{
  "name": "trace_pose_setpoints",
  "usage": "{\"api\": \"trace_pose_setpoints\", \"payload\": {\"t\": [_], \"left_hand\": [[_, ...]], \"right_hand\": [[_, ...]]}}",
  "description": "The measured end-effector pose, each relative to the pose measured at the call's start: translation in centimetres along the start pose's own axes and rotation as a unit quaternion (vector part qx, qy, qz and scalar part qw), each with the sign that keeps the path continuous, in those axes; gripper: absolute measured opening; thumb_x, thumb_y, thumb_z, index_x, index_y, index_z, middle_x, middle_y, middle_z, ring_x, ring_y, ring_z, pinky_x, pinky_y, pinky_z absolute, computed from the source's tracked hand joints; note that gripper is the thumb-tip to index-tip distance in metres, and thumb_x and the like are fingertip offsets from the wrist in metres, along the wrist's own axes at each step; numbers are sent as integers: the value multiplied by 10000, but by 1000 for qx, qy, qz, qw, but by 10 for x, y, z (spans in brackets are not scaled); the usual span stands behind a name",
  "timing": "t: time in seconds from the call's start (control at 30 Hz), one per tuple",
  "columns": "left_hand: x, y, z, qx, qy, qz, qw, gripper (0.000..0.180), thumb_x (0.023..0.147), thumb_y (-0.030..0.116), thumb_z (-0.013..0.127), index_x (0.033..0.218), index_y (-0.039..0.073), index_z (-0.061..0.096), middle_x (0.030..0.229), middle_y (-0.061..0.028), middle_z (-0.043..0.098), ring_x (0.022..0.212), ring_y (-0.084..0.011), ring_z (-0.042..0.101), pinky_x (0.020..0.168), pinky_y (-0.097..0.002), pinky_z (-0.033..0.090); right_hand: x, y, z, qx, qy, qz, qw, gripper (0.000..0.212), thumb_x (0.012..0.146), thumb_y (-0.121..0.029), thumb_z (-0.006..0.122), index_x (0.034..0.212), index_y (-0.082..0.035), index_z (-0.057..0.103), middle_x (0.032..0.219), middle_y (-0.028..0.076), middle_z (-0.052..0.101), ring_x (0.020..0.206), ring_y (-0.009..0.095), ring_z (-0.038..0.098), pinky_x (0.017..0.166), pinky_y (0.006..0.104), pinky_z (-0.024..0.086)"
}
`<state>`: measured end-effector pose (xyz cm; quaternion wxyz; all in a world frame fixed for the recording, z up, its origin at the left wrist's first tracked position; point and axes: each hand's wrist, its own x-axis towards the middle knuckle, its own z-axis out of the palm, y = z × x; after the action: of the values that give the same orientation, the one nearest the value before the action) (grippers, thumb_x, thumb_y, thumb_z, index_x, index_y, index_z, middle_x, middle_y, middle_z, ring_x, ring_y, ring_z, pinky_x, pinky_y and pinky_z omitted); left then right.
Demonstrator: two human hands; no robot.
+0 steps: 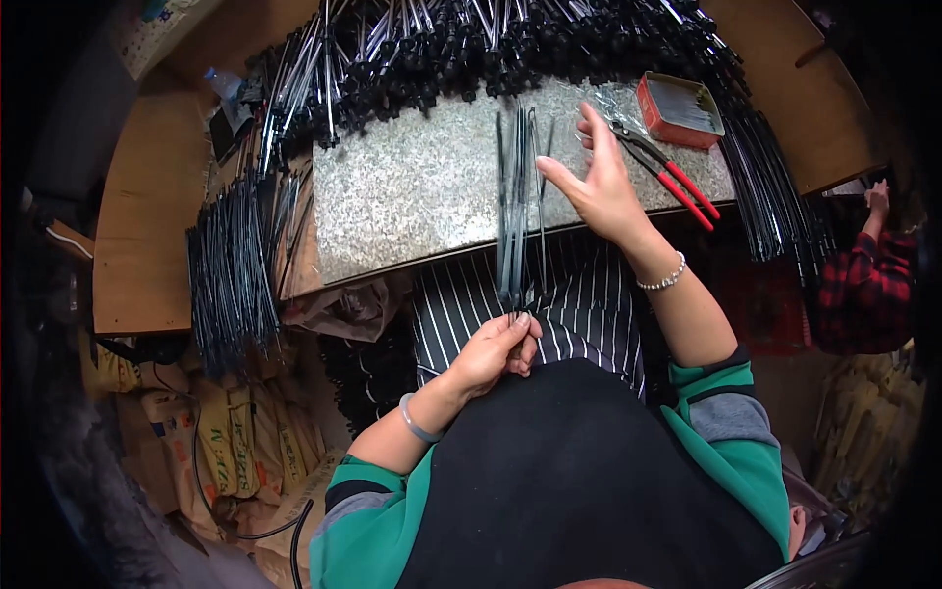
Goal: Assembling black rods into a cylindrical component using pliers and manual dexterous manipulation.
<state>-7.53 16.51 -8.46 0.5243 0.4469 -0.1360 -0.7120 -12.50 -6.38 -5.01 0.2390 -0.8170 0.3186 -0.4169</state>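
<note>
My left hand is closed, its thumb and fingers pinching the lower ends of a bundle of thin dark rods. The rods stand up from it in front of my lap, and their far ends spread over the speckled grey board. Just right of those far ends is my right hand, raised over the board with thumb and fingers apart and nothing in it. Beyond its wrist lies a pair of pliers with red handles. A red open box of thin, pale pieces sits behind the pliers.
Across the back are heaped many metal rods with black fittings. Dark rod bundles hang over the table's left and right edges. Printed sacks fill the lower left. At far right is another person's plaid red sleeve.
</note>
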Motion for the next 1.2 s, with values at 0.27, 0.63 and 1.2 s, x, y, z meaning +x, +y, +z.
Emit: {"api": "trace_pose_setpoints", "payload": {"t": [0.27, 0.63, 1.2], "left_hand": [[-28, 28, 18, 415, 106, 112, 897, 425, 985, 330, 348, 727, 39, 519, 495, -19, 470, 418, -107, 432, 438, -231, 388], [-24, 18, 32, 257, -34, 149, 954, 428, 986, 295, 355, 682, 37, 510, 525, -26, 522, 440, -81, 483, 440, -209, 386], [16, 193, 54, 404, 226, 618, 635, 647, 698, 68, 757, 1244, -31, 423, 1067, -137, 582, 1016, -216, 571, 915, -336, 458]], "right_hand": [[-47, 3, -66, 75, -110, 50, 990, 407, 826, -218, 654, 1149, -11, 520, 1042, 125, 562, 963, 195, 532, 831, 319, 441], [-71, -24, -96, 233, -333, 273, 872, 278, 888, -113, 575, 1133, 12, 537, 803, 47, 594, 677, 47, 537, 583, 188, 437], [-75, -84, -119, 546, -330, 221, 738, 379, 974, -128, 378, 1327, 3, 336, 578, -14, 417, 426, 22, 336, 389, 158, 334]]}}
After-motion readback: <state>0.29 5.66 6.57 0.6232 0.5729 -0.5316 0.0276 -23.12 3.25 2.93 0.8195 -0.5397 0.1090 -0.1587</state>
